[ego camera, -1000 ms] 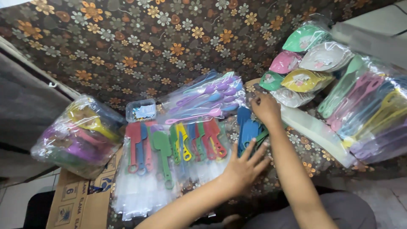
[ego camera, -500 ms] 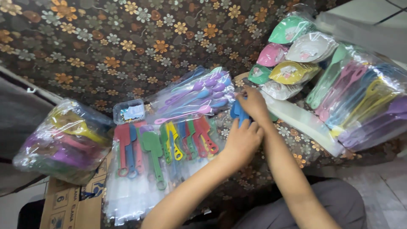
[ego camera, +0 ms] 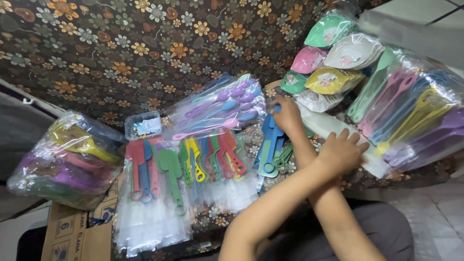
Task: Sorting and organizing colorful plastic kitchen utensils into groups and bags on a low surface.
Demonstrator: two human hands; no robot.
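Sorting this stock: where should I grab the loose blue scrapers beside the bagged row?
Probably by the ringed handle ends, coming from the near side: the blue scrapers lie flat, rings pointing toward the person, their far ends under the right hand.

Tabletop (ego camera: pixel 145 53) covered in a dark floral cloth. At 9 o'clock, a bulging clear bag of coloured plastic utensils (ego camera: pixel 65 162). Centre: a small clear box (ego camera: pixel 143 126), a row of red, green and blue spatulas (ego camera: pixel 183 162) laid on clear sleeves (ego camera: pixel 159 222), and a bagged bundle of purple and blue spoons (ego camera: pixel 217 104). Loose blue spatulas (ego camera: pixel 268 145) just right of centre. At 2 o'clock, wrapped pastel scoops (ego camera: pixel 333 58); at 3 o'clock, bags of long spatulas (ego camera: pixel 415 116).
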